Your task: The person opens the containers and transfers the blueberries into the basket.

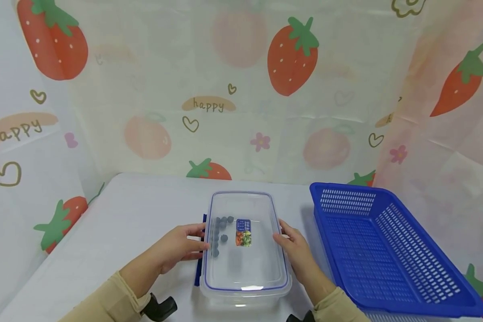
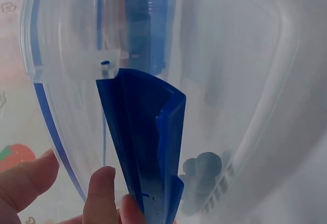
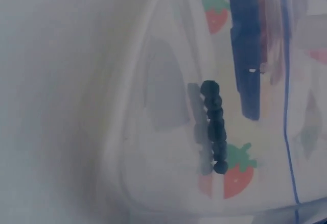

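A clear plastic food storage box (image 1: 261, 264) with a blue-sealed lid stands between both hands. Dark round berries (image 1: 223, 238), like blueberries, lie along its left side and show through the wall in both wrist views. The left hand (image 1: 177, 247) is at the left side, its fingers spread, one fingertip at the lid rim. In the left wrist view its fingertips touch the blue latch (image 2: 145, 142), which hangs swung out from the lid edge. The right hand (image 1: 299, 250) holds the opposite side, thumb over the lid rim, other fingers partly hidden along the wall.
A blue perforated basket (image 1: 390, 268) stands at the right, next to the right forearm. A label (image 1: 243, 232) with vegetables shows on the lid. White cloth (image 1: 157, 197) covers the table; a strawberry-print curtain (image 1: 153, 67) hangs behind and at both sides.
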`<state>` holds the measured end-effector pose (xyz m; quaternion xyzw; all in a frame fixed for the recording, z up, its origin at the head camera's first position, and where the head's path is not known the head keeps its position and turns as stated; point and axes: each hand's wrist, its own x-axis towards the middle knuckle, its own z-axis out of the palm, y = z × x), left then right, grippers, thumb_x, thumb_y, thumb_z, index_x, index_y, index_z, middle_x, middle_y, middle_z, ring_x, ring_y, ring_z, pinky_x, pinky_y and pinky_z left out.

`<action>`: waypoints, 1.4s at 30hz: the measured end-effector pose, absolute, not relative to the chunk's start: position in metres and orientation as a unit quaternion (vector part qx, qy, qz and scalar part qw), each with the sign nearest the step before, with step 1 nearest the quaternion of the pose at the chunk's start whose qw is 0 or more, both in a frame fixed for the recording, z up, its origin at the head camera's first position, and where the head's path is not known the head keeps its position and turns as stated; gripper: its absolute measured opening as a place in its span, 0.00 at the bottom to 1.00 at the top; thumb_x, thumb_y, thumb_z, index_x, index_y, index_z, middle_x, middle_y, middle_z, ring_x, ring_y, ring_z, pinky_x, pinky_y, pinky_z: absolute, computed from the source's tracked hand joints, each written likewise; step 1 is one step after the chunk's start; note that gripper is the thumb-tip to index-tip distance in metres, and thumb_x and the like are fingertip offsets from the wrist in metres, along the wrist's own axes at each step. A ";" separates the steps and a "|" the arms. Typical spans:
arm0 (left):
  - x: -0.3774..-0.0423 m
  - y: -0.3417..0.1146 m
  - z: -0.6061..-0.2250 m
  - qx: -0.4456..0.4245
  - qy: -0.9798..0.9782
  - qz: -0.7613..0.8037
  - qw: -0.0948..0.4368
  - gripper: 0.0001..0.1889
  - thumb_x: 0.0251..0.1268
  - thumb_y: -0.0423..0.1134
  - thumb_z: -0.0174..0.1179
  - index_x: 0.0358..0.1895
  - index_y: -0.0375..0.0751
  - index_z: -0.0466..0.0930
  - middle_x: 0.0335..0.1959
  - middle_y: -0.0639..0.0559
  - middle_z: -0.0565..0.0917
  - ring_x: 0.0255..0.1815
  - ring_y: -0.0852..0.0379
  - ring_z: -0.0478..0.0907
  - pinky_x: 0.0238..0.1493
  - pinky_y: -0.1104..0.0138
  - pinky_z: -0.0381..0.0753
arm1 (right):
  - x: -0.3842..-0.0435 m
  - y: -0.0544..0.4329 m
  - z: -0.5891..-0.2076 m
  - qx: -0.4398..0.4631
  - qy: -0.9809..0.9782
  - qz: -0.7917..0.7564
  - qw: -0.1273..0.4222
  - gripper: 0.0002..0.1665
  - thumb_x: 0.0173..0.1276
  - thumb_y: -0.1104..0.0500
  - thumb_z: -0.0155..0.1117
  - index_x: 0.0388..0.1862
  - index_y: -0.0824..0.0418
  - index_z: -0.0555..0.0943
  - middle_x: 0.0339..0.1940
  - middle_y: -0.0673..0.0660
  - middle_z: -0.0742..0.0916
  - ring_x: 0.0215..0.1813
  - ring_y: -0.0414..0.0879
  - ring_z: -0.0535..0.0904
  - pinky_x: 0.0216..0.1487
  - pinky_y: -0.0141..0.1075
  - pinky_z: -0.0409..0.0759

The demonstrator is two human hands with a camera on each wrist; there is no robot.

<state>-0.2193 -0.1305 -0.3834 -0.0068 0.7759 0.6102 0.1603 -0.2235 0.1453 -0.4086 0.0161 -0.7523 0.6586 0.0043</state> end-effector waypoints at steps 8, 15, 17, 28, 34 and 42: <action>-0.217 -0.127 -0.378 -0.011 0.793 0.589 0.153 0.34 0.50 0.36 0.67 0.64 0.42 0.66 0.44 0.42 0.72 0.38 0.54 0.76 0.40 0.58 0.81 | -0.224 0.145 -0.404 0.005 -0.794 0.608 0.019 0.31 0.63 0.63 0.58 0.65 0.66 0.64 0.48 0.61 0.68 0.44 0.48 0.71 0.43 0.35 0.73; -0.213 -0.125 -0.374 -0.003 0.803 0.578 0.149 0.34 0.51 0.36 0.67 0.65 0.41 0.65 0.35 0.43 0.72 0.33 0.53 0.75 0.38 0.60 0.82 | -0.222 0.148 -0.396 0.021 -0.810 0.586 0.021 0.30 0.64 0.64 0.57 0.65 0.68 0.64 0.37 0.56 0.72 0.38 0.44 0.66 0.38 0.33 0.68; -0.213 -0.125 -0.374 -0.007 0.803 0.576 0.153 0.36 0.51 0.36 0.67 0.66 0.41 0.63 0.34 0.43 0.72 0.33 0.53 0.75 0.38 0.60 0.82 | -0.221 0.148 -0.395 0.018 -0.805 0.593 0.015 0.30 0.64 0.64 0.57 0.65 0.67 0.64 0.36 0.56 0.72 0.36 0.43 0.67 0.35 0.32 0.69; -0.212 -0.125 -0.370 0.002 0.776 0.608 0.165 0.40 0.50 0.39 0.67 0.68 0.48 0.59 0.33 0.42 0.72 0.34 0.52 0.75 0.38 0.60 0.82 | -0.220 0.149 -0.392 0.010 -0.810 0.586 0.009 0.29 0.68 0.60 0.53 0.66 0.67 0.63 0.39 0.59 0.75 0.34 0.44 0.70 0.31 0.32 0.70; -0.212 -0.129 -0.364 0.021 0.769 0.615 0.175 0.40 0.51 0.41 0.67 0.68 0.47 0.58 0.34 0.42 0.75 0.36 0.52 0.77 0.40 0.60 0.81 | -0.216 0.149 -0.381 0.011 -0.797 0.604 0.002 0.29 0.68 0.61 0.52 0.67 0.66 0.62 0.45 0.62 0.74 0.42 0.49 0.73 0.39 0.37 0.76; -0.206 -0.131 -0.354 0.029 0.757 0.627 0.182 0.40 0.52 0.42 0.66 0.69 0.44 0.56 0.36 0.42 0.77 0.38 0.53 0.78 0.41 0.60 0.80 | -0.208 0.157 -0.356 0.036 -0.744 0.667 -0.032 0.29 0.69 0.64 0.47 0.69 0.66 0.58 0.39 0.55 0.77 0.27 0.38 0.69 0.27 0.27 0.69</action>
